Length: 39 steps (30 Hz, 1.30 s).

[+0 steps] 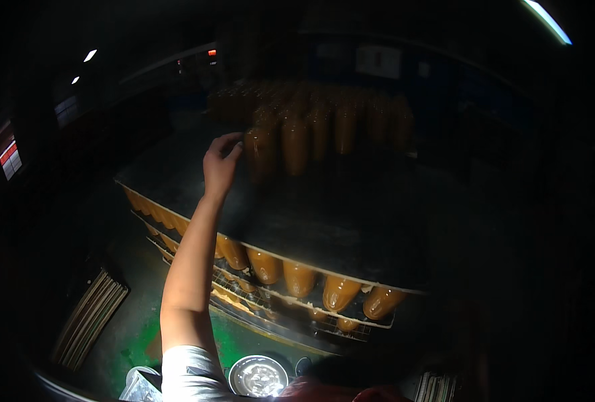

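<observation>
A: What's the left hand (pixel 220 164) doing?

B: It reaches up over the near left part of the dark top board (pixel 324 221) of the rack; its grip is loosely curled, fingertips touching the nearest orange bottle (pixel 258 151), not yet closed round it.

A: And how far along is the work, would you say?

B: The lower shelves (pixel 290 298) look full of orange bottles lying on their sides. A cluster of bottles (pixel 324 117) stands at the far edge of the board; most of the board is bare.

A: The right hand?

B: Not in view.
</observation>
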Each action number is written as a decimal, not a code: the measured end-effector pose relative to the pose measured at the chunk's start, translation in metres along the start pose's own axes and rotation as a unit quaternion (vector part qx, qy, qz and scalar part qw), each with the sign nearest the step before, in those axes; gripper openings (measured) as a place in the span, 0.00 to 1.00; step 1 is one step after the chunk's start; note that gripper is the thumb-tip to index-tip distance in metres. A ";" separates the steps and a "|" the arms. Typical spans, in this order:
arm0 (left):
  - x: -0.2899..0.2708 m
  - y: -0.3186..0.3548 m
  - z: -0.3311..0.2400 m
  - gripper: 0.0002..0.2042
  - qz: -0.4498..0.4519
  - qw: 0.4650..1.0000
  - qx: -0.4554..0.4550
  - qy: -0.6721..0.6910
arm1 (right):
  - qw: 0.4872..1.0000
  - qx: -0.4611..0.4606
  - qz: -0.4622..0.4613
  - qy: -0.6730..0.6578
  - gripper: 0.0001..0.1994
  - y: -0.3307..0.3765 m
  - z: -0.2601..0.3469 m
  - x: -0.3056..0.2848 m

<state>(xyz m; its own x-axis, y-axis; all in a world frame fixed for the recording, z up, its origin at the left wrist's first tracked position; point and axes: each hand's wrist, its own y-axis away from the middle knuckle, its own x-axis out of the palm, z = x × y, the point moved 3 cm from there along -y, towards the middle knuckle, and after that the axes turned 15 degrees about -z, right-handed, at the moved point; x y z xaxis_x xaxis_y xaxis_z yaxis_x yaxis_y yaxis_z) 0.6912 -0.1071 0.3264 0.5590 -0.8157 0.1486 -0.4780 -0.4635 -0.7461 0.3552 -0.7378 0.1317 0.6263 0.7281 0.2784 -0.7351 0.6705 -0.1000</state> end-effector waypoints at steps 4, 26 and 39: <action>0.077 -0.079 0.052 0.12 0.046 0.995 -0.002 -0.083 | 0.958 -0.172 -0.049 0.225 0.06 -0.011 0.048 0.063; 0.099 -0.034 0.036 0.28 0.164 0.917 0.116 -0.345 | 0.742 -0.460 0.331 0.359 0.27 -0.129 0.026 0.666; 0.045 0.022 0.002 0.24 0.035 0.947 0.218 -0.234 | 0.854 -0.486 0.143 0.122 0.24 -0.090 0.020 0.560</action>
<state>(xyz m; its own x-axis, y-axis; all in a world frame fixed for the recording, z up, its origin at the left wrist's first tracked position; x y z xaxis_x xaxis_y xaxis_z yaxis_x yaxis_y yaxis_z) 0.7070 -0.1531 0.3155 0.8242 -0.5488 -0.1399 -0.2572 -0.1426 -0.9558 0.7675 -0.3933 0.3159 0.5798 0.8103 -0.0848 -0.3782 0.1755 -0.9089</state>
